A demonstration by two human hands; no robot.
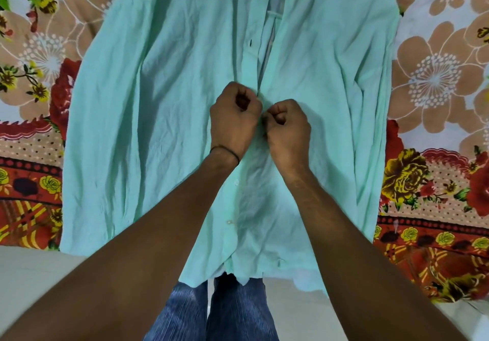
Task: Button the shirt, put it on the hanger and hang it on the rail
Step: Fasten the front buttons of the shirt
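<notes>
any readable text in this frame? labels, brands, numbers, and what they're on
None: no word, number or logo can be read anywhere in the view.
shirt: plain mint fabric, no tag or print showing.
bedsheet: flower pattern only.
jeans: no label showing.
The left hand and right hand cover the bit of shirt front they pinch.

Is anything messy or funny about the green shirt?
Yes. The shirt is crumpled all over, and its front gapes open above the left hand and right hand, not yet fastened there.
</notes>
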